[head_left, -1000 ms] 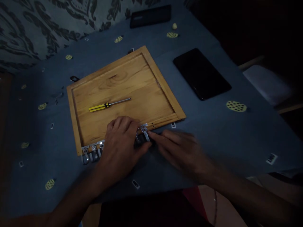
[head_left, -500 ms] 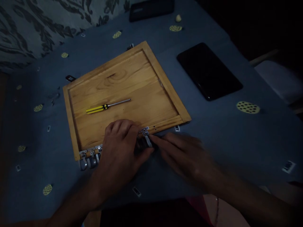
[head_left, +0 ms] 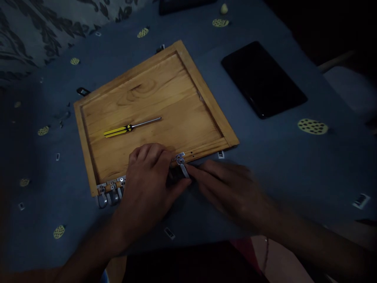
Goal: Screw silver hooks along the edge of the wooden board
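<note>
The wooden board (head_left: 165, 90) is seen lying flat on the blue cloth (head_left: 294, 173), turned at an angle, with its raised frame all round. The left hand (head_left: 149, 184) is laid palm down over the near edge. Its fingers are bent on top of the wood and its thumb is stretched along the front towards a metal hook (head_left: 182, 166). Whether the edge is actually clamped cannot be told.

The hook is fixed on that near edge, just right of the left hand, and it is met from the right by the fingertips of the right hand (head_left: 232, 188). That hand is blurred, so a pinch on the hook cannot be confirmed.

Further left on the same edge, a row of hooks (head_left: 110, 193) is seen at the corner. A yellow-handled screwdriver (head_left: 129, 127) is left lying inside the frame, well apart from both hands. A black slab (head_left: 263, 80) is set on the cloth to the right of the board.
</note>
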The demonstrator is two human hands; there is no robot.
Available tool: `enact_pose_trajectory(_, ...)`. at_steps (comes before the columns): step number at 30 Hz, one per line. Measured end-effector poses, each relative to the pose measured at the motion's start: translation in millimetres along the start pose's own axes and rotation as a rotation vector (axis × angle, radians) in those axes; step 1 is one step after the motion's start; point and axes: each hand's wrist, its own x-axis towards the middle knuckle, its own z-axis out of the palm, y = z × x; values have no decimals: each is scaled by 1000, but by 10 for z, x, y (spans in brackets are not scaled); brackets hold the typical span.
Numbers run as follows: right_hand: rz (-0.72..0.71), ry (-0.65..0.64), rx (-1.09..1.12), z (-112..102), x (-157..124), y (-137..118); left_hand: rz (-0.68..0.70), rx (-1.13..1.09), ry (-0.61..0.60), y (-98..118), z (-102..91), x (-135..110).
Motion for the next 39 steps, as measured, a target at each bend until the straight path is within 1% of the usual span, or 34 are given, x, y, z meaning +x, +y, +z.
enact_pose_trajectory(8, -13, 36, -9, -10, 32, 1, 5, -10, -6, -3, -14, 6)
enact_pose_trajectory(12, -7, 30, -34, 0, 31, 0, -7, -5, -27, -8, -13, 10)
enact_pose_trajectory(16, -16, 37, -31, 13, 24, -1, -1, -7, -14, -7, -10, 10)
enact_pose_trajectory(24, 15, 3, -15, 18, -1, 2, -13, -11, -43, 3, -29, 16)
enact_pose_trajectory(30, 13, 16, 2, 13, 5, 0, -5, -26, -28, -1, -12, 6)
enact_pose_trajectory(33, 19, -4, 22, 7, 0, 7, 0, -34, -21, -8, 1, 3)
enact_pose_trajectory(39, 32, -1, 35, 8, 5, 18, 4, -36, -13, -17, 7, 11)
